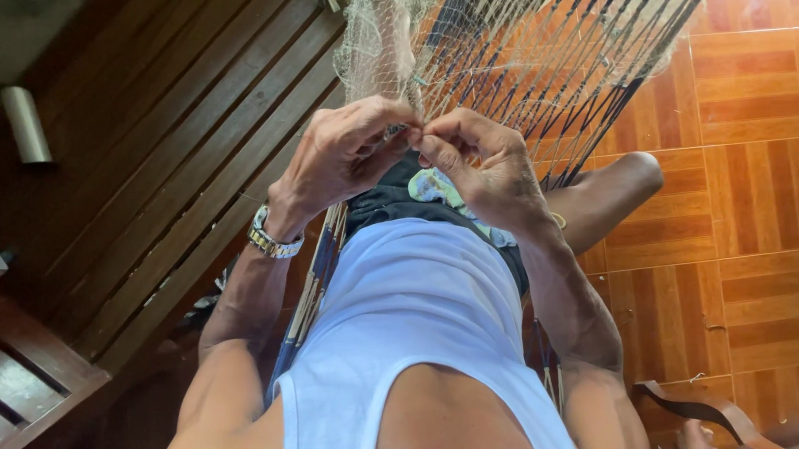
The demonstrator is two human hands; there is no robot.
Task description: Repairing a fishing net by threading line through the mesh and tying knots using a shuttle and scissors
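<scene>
Pinching a strand of the pale fishing net [384, 39] between thumb and forefinger, my left hand [340, 156] meets my right hand [481, 164], its fingers closed on the same mesh. That net hangs just above my lap, over the hammock [553, 69].

Both hands meet at twelve o'clock above the chest: left hand [344, 156] and right hand [481, 164] pinched fingertip to fingertip, wrists bent, bare forearms angled upward, elbows spread.
</scene>
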